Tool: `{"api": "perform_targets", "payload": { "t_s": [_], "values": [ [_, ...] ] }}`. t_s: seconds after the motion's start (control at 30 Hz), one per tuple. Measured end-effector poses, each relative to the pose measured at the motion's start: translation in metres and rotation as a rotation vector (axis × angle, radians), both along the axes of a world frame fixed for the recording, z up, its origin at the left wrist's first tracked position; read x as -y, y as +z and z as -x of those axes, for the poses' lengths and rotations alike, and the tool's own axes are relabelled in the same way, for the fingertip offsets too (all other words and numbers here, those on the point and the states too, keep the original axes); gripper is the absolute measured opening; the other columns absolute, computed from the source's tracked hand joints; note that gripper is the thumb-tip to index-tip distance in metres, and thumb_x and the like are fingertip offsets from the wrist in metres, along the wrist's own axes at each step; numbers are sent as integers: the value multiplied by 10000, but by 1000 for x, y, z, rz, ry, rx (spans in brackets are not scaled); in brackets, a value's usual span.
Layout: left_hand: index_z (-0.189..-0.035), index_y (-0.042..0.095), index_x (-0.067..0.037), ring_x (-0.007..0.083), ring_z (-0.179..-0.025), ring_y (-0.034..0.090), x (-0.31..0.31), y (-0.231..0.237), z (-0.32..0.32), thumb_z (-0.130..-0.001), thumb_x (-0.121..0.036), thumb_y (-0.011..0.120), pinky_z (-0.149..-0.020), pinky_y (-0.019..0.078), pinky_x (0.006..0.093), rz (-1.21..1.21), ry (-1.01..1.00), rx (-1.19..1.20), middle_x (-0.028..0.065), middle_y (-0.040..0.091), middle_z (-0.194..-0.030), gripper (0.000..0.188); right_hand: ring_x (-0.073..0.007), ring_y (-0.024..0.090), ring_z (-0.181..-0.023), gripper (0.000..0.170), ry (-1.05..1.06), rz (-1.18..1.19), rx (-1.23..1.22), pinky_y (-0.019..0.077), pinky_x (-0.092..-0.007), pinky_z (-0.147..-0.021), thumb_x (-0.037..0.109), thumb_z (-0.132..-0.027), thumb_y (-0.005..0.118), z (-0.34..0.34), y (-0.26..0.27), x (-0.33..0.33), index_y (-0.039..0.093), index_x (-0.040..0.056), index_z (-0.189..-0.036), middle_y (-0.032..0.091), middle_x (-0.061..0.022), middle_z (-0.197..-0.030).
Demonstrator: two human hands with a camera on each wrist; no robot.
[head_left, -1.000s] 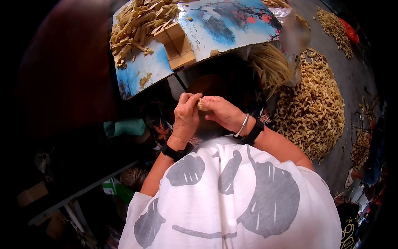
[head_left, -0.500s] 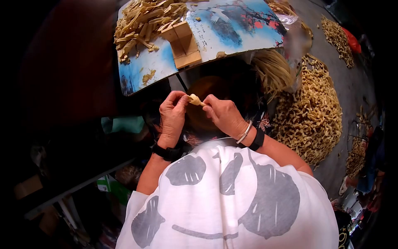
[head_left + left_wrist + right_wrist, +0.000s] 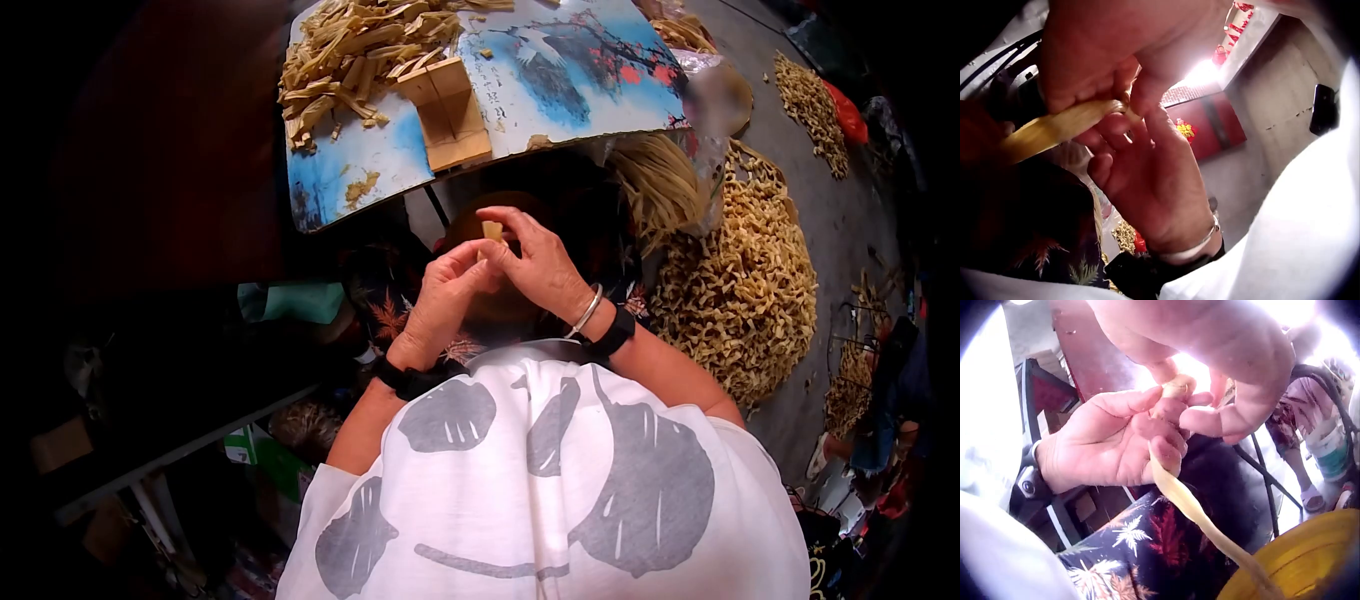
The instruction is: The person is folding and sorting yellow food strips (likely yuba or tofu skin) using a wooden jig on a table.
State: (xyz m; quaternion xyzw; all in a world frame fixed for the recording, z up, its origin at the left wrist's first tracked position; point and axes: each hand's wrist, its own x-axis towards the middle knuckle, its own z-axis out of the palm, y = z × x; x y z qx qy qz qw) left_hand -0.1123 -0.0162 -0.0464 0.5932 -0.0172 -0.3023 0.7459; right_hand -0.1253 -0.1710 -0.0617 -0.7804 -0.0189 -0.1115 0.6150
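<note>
A pale yellow, flat, pliable strip runs between both hands above the lap. Its folded, knot-like part lies at the fingertips, and a long tail hangs over a yellow tub. My left hand holds the strip in curled fingers, the thumb pressed beside the fold. My right hand pinches the fold against the left fingertips, its index finger arched above. In the head view only a short end shows between the hands; the left wrist view shows a wider stretch of the strip beside the fingers.
A painted table ahead carries a heap of cut strips and a slotted wooden block. Long strips hang at its right corner. Beside them, a large pile of knotted pieces lies on the floor.
Half a second ago the hands were apart with the knotted strip stretched between them. Now they have come together, the right hand over the left fingertips, with a strip end pointing up.
</note>
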Motion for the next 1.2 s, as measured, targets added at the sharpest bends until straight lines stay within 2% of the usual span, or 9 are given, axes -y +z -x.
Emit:
{"api": "perform_targets", "payload": {
  "t_s": [0.07,0.2,0.3,0.4,0.5,0.6,0.8,0.93,1.2],
  "values": [
    [-1141,615,-10,33,-717,462,-1,-6,4,-995,-174,572,-687,417,186,-49,-104,-16,-52,546,-839,223,-307,676,-713,186,175,-92,-126,544,-336,-666,210,-937,599,-1,-2,7,662,35,-952,678,-155,-810],
    [-1080,639,-18,36,-644,428,6,-1,7,-994,-192,577,-576,377,197,-219,-78,115,-52,515,-757,204,-339,671,-715,187,50,185,-57,538,-386,-619,198,-954,566,-4,-5,6,646,38,-897,671,-169,-779],
    [-989,664,-5,46,-635,480,5,-4,4,-970,-190,619,-563,402,211,-555,-102,545,2,556,-699,191,-361,658,-725,168,18,404,-109,527,-409,-579,187,-967,550,-3,-5,8,623,40,-929,659,-190,-779],
    [-922,672,8,43,-648,515,4,6,2,-930,-187,676,-580,431,225,-787,-62,529,56,591,-673,195,-266,670,-639,169,38,262,-71,502,-348,-509,224,-965,588,-4,-7,13,621,58,-977,670,-118,-724],
    [-927,647,2,31,-696,522,3,-6,-2,-939,-177,679,-595,429,205,-590,64,462,15,652,-770,183,-105,623,-610,162,286,-427,-441,463,-263,-495,236,-930,663,-5,-1,21,636,83,-977,657,-2,-725],
    [-927,640,-1,20,-689,503,-1,-14,-1,-954,-150,657,-582,401,184,-422,102,425,-24,621,-786,153,-13,539,-650,165,395,-732,-504,433,-190,-533,212,-882,725,-1,-2,19,652,87,-962,624,56,-758],
    [-937,659,-12,-7,-611,411,-17,5,12,-963,-123,632,-523,309,166,-336,47,256,-78,517,-724,117,-22,510,-642,122,238,-339,-485,409,-170,-551,131,-855,715,-7,10,30,664,64,-943,605,34,-750],
    [-970,683,-19,-6,-560,384,-21,5,-1,-971,-136,623,-489,285,165,-316,38,249,-92,489,-691,131,-18,514,-644,145,275,-504,-563,417,-176,-554,174,-889,707,-18,24,30,665,55,-959,610,37,-757],
    [-985,682,8,72,-639,502,-11,51,-92,-940,-99,637,-592,436,236,-610,214,896,3,570,-703,124,-64,556,-615,212,112,-248,-94,474,-230,-571,222,-994,587,-96,56,28,644,18,-997,605,-19,-709]
  ]
}}
